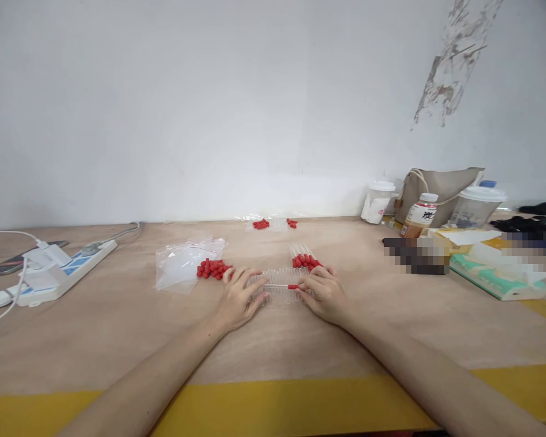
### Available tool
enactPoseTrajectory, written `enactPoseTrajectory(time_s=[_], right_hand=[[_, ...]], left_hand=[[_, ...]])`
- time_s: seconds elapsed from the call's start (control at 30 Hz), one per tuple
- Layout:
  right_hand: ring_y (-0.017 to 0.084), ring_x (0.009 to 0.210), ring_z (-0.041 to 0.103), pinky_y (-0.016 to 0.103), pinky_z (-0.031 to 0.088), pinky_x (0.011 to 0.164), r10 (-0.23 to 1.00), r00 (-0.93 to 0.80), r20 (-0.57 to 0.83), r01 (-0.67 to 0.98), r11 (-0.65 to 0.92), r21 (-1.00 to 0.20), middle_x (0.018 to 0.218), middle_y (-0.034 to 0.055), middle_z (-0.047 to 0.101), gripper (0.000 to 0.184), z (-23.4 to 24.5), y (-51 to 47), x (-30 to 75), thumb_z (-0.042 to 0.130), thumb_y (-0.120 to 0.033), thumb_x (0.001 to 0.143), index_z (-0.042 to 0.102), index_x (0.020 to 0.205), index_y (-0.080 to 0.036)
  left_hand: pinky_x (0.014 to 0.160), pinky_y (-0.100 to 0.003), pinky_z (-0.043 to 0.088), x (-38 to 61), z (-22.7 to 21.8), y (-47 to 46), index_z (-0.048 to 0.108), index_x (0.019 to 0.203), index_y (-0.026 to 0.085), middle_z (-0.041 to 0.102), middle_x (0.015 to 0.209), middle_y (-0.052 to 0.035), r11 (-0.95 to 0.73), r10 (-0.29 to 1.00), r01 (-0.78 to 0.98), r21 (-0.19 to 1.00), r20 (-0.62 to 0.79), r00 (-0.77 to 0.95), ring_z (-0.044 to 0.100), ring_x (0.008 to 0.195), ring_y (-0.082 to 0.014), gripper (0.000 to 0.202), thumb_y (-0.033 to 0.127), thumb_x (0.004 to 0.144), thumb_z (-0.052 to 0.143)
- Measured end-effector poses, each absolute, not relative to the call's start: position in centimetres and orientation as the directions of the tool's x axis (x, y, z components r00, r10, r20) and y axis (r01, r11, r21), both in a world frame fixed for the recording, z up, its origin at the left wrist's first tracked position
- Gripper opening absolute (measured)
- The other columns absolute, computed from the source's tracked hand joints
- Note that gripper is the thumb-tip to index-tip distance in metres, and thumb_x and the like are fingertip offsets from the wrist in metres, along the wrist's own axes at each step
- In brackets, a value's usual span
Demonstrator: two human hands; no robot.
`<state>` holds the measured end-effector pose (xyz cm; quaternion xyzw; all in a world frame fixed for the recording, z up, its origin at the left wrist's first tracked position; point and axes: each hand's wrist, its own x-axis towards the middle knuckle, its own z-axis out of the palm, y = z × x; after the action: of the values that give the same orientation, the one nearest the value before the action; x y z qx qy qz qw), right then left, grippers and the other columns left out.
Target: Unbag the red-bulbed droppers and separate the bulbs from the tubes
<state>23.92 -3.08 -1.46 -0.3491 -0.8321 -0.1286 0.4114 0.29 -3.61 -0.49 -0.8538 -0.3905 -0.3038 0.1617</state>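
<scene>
A row of thin clear tubes [278, 297] lies side by side on the brown-covered table in front of me. Across them stretches a slim pale stick with a red cap [293, 287] at its right end. My right hand [324, 294] pinches that capped end between thumb and fingers. At the left end of the row rests my left hand [240, 298], its fingers apart, thumb and index near the stick's other end. Left of it sits a pile of loose red caps [213, 268]. Just beyond my right hand lies a bunch of red-capped sticks [306, 260].
A clear plastic bag [179, 267] lies at left, near a power strip [73, 270] with cables. More red caps [261, 224] lie by the wall. At right stand a paper cup [377, 203], a bottle [419, 216], a bag [441, 191] and a tissue pack [495, 280].
</scene>
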Motion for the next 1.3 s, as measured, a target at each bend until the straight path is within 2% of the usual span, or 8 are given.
enactPoseTrajectory(time_s=[0.2, 0.37, 0.5, 0.8, 0.97, 1.1, 1.2, 1.3], right_hand=[[0.013, 0.068, 0.046, 0.030, 0.027, 0.071, 0.415, -0.455, 0.788, 0.660, 0.751, -0.015, 0.068, -0.0004, 0.063, 0.014, -2.1, -3.0, 23.1, 0.050, -0.024, 0.081, 0.057, 0.069, -0.019], [0.016, 0.076, 0.048, 0.033, 0.028, 0.073, 0.430, -0.424, 0.797, 0.688, 0.725, -0.025, 0.080, 0.0031, 0.065, 0.024, -2.3, -2.8, 22.8, 0.058, -0.039, 0.075, 0.060, 0.091, -0.021], [0.014, 0.074, 0.047, 0.032, 0.027, 0.075, 0.403, -0.459, 0.792, 0.682, 0.731, 0.023, 0.074, -0.0004, 0.064, 0.012, -2.4, -2.6, 22.8, 0.053, -0.031, 0.080, 0.063, 0.083, -0.025], [0.014, 0.072, 0.046, 0.034, 0.024, 0.076, 0.459, -0.460, 0.760, 0.708, 0.706, 0.001, 0.066, 0.0010, 0.061, 0.018, -1.9, -3.0, 22.6, 0.049, -0.029, 0.082, 0.059, 0.070, -0.020], [0.015, 0.075, 0.049, 0.035, 0.028, 0.079, 0.536, -0.323, 0.780, 0.747, 0.651, -0.138, 0.072, 0.0018, 0.062, 0.016, -1.9, -2.6, 25.4, 0.047, -0.024, 0.082, 0.059, 0.072, -0.019], [0.014, 0.077, 0.053, 0.029, 0.040, 0.072, 0.578, -0.212, 0.788, 0.643, 0.690, -0.333, 0.082, 0.0038, 0.060, 0.016, -1.3, -2.2, 26.4, 0.045, -0.028, 0.083, 0.059, 0.086, -0.020], [0.015, 0.079, 0.054, 0.028, 0.045, 0.068, 0.627, -0.063, 0.776, 0.594, 0.649, -0.476, 0.086, 0.0058, 0.056, 0.022, -1.1, -1.4, 26.5, 0.044, -0.032, 0.082, 0.060, 0.091, -0.020], [0.015, 0.076, 0.055, 0.027, 0.047, 0.062, 0.702, 0.116, 0.702, 0.592, 0.519, -0.617, 0.089, 0.0082, 0.053, 0.029, -1.4, -0.1, 27.6, 0.044, -0.036, 0.080, 0.062, 0.094, -0.018]], left_hand=[[0.091, -0.042, 0.021, 1.4, -0.7, -3.7, 0.061, 0.092, 0.025, 0.064, 0.082, 0.0004, -0.681, 0.517, 0.727, -0.090, 0.643, 0.564, 0.052, 0.083, -0.0156, 0.018, 0.027, 0.085, 0.045], [0.089, -0.041, 0.022, 1.5, -0.5, -3.9, 0.062, 0.084, 0.023, 0.063, 0.073, 0.0006, -0.668, 0.523, 0.738, -0.102, 0.642, 0.561, 0.053, 0.077, -0.0146, 0.019, 0.025, 0.086, 0.043], [0.088, -0.042, 0.022, 1.4, -0.5, -4.1, 0.063, 0.083, 0.023, 0.064, 0.073, 0.0004, -0.672, 0.516, 0.734, -0.100, 0.647, 0.561, 0.053, 0.077, -0.0150, 0.019, 0.024, 0.085, 0.044], [0.085, -0.043, 0.025, 1.2, -0.5, -4.2, 0.064, 0.080, 0.023, 0.063, 0.069, -0.0005, -0.658, 0.569, 0.753, -0.006, 0.651, 0.502, 0.052, 0.076, -0.0163, 0.020, 0.024, 0.083, 0.045], [0.080, -0.040, 0.032, -0.8, -0.7, -3.3, 0.064, 0.078, 0.021, 0.061, 0.071, -0.0021, -0.542, 0.616, 0.832, 0.121, 0.730, 0.295, 0.052, 0.075, -0.0166, 0.023, 0.027, 0.084, 0.043], [0.072, -0.030, 0.041, -0.9, -1.2, -2.8, 0.061, 0.098, 0.019, 0.056, 0.080, -0.0052, -0.587, 0.643, 0.780, 0.218, 0.711, 0.285, 0.051, 0.077, -0.0157, 0.028, 0.025, 0.087, 0.036], [0.070, -0.028, 0.043, -0.3, -1.3, -2.6, 0.053, 0.112, 0.018, 0.050, 0.084, -0.0051, -0.579, 0.657, 0.783, 0.227, 0.699, 0.283, 0.049, 0.078, -0.0143, 0.033, 0.019, 0.086, 0.033], [0.066, -0.025, 0.043, -0.2, -1.1, -2.5, 0.054, 0.110, 0.018, 0.046, 0.078, -0.0029, -0.558, 0.644, 0.803, 0.207, 0.718, 0.263, 0.048, 0.071, -0.0126, 0.031, 0.018, 0.085, 0.035]])
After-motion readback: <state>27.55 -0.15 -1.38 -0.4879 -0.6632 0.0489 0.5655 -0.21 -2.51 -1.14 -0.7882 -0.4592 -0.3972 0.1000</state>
